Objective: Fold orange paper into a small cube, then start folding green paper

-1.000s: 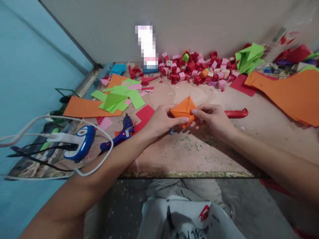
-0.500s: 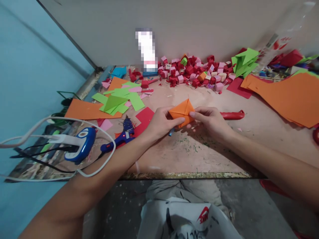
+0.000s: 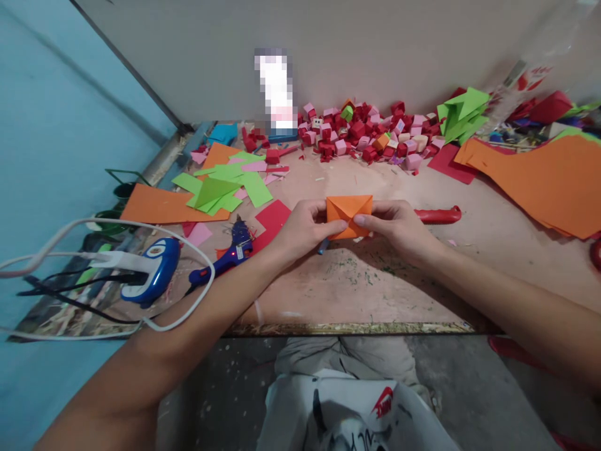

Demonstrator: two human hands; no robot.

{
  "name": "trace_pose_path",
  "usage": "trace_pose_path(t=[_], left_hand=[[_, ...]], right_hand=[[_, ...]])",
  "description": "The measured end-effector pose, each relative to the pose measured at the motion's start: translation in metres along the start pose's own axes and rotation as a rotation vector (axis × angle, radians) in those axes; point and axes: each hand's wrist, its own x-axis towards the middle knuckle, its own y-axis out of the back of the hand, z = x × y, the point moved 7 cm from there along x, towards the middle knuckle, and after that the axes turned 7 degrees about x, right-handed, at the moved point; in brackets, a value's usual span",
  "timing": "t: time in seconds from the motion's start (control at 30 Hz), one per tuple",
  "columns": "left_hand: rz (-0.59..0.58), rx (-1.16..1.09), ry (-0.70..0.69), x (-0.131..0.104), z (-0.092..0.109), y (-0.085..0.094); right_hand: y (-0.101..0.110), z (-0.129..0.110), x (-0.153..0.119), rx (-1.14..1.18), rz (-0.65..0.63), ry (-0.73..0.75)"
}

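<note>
Between my hands is a small square of folded orange paper [image 3: 350, 207], creased like an envelope with flaps meeting near its middle. My left hand [image 3: 310, 228] grips its left side, thumb on the front face and fingers behind. On the right side my right hand [image 3: 392, 225] pinches it the same way, its thumb close to the left one. The paper is held up over the table, facing me. A blue stick-like thing [image 3: 323, 246] pokes out below my left hand; the rest of it is hidden. Behind my right hand a red handle [image 3: 439, 215] lies on the table.
A blue glue gun [image 3: 232, 254] lies left of my hands, beside a blue power adapter [image 3: 154, 269] with white and black cables. Green paper strips [image 3: 216, 191], a heap of red and pink paper cubes [image 3: 359, 131] and orange sheets [image 3: 539, 181] lie farther back.
The orange folded paper has turned from a tilted, corner-up position to level, with its top edge now straight. Both hands still hold it, with small finger shifts.
</note>
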Motion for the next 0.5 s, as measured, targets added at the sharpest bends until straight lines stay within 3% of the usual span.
trace_pose_path(t=[0.23,0.5], left_hand=[[-0.038,-0.061,-0.095,-0.001,0.011,-0.006],[0.057,0.022,-0.059,-0.001,0.005,-0.002]], right_hand=[[0.001,-0.002,0.0,0.001,0.047,0.015],[-0.001,0.0,-0.001,0.012,0.022,0.011]])
